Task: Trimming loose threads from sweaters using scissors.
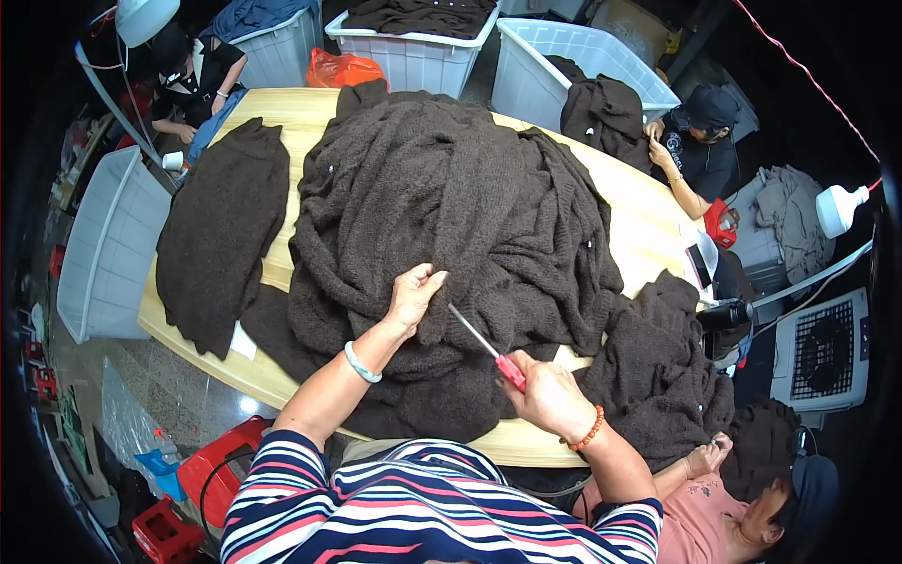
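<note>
I can't read a word from here! Just pale marks (674, 143) on the dark shirt (711, 169) of the worker (711, 109) over right, too small.

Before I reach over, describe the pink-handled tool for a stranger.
On the pale table, find the biggest brown knit heap. At its near side, the right hand holds the tool, its pink handle bright against dark knitwear.

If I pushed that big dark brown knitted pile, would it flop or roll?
The big dark brown knitted pile would probably flop, since soft folds droop down its sides. Rolling seems unlikely, because it spreads wide over the pale wooden table. It probably isn't slippery either: its surface looks fuzzy.
</note>
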Demonstrator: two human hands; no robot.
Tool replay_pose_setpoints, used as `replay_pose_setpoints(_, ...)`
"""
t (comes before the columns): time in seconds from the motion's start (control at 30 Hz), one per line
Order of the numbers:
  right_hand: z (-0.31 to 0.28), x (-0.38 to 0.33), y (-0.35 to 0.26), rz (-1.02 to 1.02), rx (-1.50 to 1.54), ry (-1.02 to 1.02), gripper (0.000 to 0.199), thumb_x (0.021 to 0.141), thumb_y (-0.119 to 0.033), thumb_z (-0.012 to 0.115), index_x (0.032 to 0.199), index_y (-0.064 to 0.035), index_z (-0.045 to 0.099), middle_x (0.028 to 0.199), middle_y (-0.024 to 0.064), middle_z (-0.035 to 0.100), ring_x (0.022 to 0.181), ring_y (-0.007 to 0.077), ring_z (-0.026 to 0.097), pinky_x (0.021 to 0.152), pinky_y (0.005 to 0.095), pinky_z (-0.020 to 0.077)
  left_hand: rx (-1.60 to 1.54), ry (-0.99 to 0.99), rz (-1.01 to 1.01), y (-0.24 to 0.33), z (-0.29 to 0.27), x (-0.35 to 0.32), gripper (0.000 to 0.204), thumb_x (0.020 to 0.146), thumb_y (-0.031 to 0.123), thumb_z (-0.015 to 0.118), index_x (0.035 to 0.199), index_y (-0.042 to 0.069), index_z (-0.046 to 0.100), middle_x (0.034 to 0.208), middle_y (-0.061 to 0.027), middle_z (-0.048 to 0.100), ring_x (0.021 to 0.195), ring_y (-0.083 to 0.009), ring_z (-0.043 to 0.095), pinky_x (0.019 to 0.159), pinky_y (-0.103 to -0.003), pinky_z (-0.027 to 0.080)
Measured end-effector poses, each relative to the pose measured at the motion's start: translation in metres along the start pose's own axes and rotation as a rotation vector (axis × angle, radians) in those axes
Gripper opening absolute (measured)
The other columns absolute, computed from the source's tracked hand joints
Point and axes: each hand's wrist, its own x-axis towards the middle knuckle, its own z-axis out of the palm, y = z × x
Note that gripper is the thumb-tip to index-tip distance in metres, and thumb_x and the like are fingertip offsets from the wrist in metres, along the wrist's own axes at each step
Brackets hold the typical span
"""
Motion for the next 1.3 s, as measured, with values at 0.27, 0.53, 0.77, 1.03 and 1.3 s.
replay_pose_setpoints(0.27, -0.006, 0.005, -0.001, -0.045, -0.138, 0.073, 0.02, 0.088, -0.023, 0.065, 0.098, -0.0064, 0.059, 0.073, 0.0231, 0.064, 0.074, 0.0439, 0.065, 0.066, 0.0523, 0.0508, -0.105, 0.005, -0.019, -0.011, 0.002, 0.004, 0.013, 0.097, 0.01, 0.062, 0.103, -0.001, 0.065, 0.095, -0.0024, 0.068, 0.081, -0.0085, 0.063, 0.075, -0.023, 0.052)
replay_pose_setpoints(0.53, 0.007, -0.01, 0.003, -0.093, 0.014, -0.01, 0.023, 0.087, -0.02, 0.067, 0.104, -0.0046, 0.061, 0.077, 0.0236, 0.065, 0.077, 0.0424, 0.066, 0.069, 0.046, 0.0519, 0.142, -0.146, -0.034, 0.016, 0.013, -0.034, 0.029, 0.089, 0.021, 0.073, 0.105, -0.002, 0.066, 0.097, -0.0048, 0.07, 0.089, -0.01, 0.062, 0.08, -0.027, 0.052)
replay_pose_setpoints(0.77, -0.006, -0.004, -0.005, 0.003, 0.105, 0.153, 0.021, 0.086, -0.016, 0.069, 0.102, -0.0049, 0.062, 0.078, 0.0215, 0.066, 0.078, 0.0411, 0.067, 0.069, 0.0441, 0.0526, 0.96, -0.243, -0.06, 0.104, -0.026, -0.054, 0.024, 0.084, 0.014, 0.072, 0.098, -0.005, 0.069, 0.094, -0.0078, 0.073, 0.089, -0.0103, 0.063, 0.082, -0.03, 0.051)
replay_pose_setpoints(1.03, -0.001, 0.016, -0.023, 0.077, 0.136, 0.168, 0.018, 0.086, -0.01, 0.068, 0.101, -0.002, 0.063, 0.078, 0.0192, 0.065, 0.072, 0.0325, 0.068, 0.067, 0.0358, 0.0517, 1.142, 0.223, 0.166, 0.172, -0.178, 0.061, 0.036, 0.075, 0.03, 0.076, 0.107, 0.015, 0.071, 0.155, -0.0191, 0.034, 0.146, -0.0463, 0.011, 0.118, -0.055, 0.014)
replay_pose_setpoints(1.3, -0.001, 0.026, -0.037, 0.08, 0.161, 0.184, 0.018, 0.086, -0.01, 0.068, 0.101, -0.0021, 0.063, 0.078, 0.0187, 0.065, 0.072, 0.0292, 0.067, 0.069, 0.0353, 0.0512, 1.134, -0.056, 0.042, 0.161, -0.205, 0.121, 0.036, 0.068, 0.04, 0.075, 0.096, 0.016, 0.071, 0.156, -0.0159, 0.032, 0.147, -0.0493, 0.001, 0.115, -0.066, -0.001)
